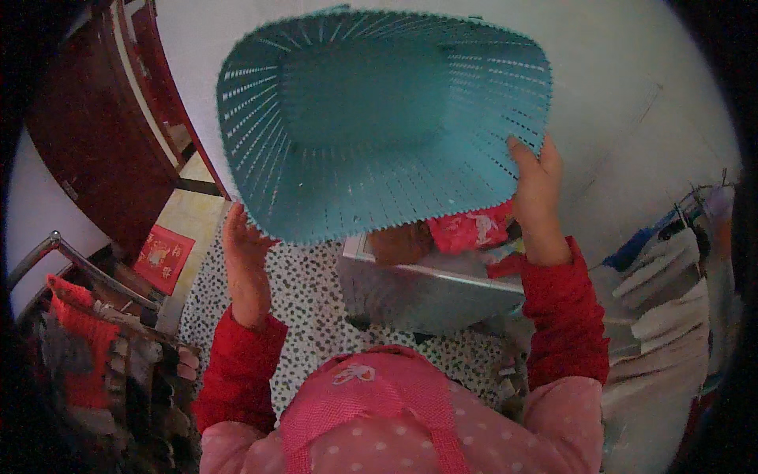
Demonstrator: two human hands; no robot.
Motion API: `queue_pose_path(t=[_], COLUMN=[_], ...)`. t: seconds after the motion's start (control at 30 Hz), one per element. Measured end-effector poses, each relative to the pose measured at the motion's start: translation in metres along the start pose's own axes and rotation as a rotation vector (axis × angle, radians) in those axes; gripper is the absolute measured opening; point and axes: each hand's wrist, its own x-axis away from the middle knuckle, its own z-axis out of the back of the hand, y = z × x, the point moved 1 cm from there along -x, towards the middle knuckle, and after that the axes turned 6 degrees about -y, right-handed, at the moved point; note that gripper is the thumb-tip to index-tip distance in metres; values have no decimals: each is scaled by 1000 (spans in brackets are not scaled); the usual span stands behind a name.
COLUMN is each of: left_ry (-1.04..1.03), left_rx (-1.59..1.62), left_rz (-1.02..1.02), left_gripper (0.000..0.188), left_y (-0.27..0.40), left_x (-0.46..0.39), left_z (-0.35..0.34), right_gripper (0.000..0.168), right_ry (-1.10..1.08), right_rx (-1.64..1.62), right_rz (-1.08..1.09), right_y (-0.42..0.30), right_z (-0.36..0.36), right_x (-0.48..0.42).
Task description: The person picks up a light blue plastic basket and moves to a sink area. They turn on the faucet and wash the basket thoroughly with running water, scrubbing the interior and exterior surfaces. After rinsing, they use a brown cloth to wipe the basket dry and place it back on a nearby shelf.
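Both my hands hold up a teal slotted plastic basket [367, 195], its open mouth tipped towards me and no items visible inside. At its lower left corner, my left hand [246, 255] supports the rim, with the fingertips partly behind the wall. My right hand [536, 183] grips the right rim, thumb inside and fingers outside. Beyond and below the basket, a brown item [402, 243] and a red cloth-like item [471, 228] rest on a grey metal-edged cabinet or box [432, 296], partly covered by the basket.
At the left, a metal rack [89, 255] holds shoes and a red cloth [89, 332]. A red mat [163, 258] lies by a dark red door [89, 118]. Light-coloured garments [669, 314] hang at the right. The floor [308, 302] is speckled.
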Motion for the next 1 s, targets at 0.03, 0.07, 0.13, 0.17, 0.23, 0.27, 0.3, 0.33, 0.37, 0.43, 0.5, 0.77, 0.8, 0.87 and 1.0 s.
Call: queue_pose_path(t=[0.03,0.07,0.13,0.17,0.23,0.27,0.3,0.33,0.37,0.43,0.5,0.77,0.8,0.87,1.0], left_ry=[-129,-259,-153,-100,44,124,133,140,144,152,139,136,152,186,165], left_rx=[101,198,94,40,-29,86,101,118,136,204,246,355,404,403,490], left_rz=[-40,-79,-66,-50,-100,-57,-62,-66,-69,-45,-6,155,176,198,232], left_gripper=[55,55,56,57,54,50,47,45,43,39,36,39,41,41,39], left_y=[3,5,15,17,26,32,33,34,34,27,23,-13,-20,-32,-45], left_x=[-6,-12,-15,-15,-29,-37,-42,-47,-51,-56,-59,-78,-81,-88,-102], left_z=[-9,-14,-36,-46,-53,-55,-53,-50,-48,-45,-43,-53,-54,-55,-44], right_gripper=[24,24,24,26,29,32,35,37,39,42,41,39,40,40,41], right_ry=[30,47,82,79,83,42,-4,-46,-84,-172,-227,-407,-417,-431,-444], right_rx=[35,103,256,273,299,327,356,387,370,364,439,765,815,897,970], right_rz=[78,156,320,339,384,449,515,582,601,629,615,752,771,790,761], right_y=[2,4,0,-1,-15,-22,-28,-35,-40,-51,-66,-99,-101,-103,-96], right_z=[-1,-6,-17,-23,-33,-35,-37,-39,-40,-45,-51,-82,-85,-92,-107], right_x=[-5,-8,-13,-15,-22,-28,-32,-37,-44,-54,-61,-94,-96,-101,-109])
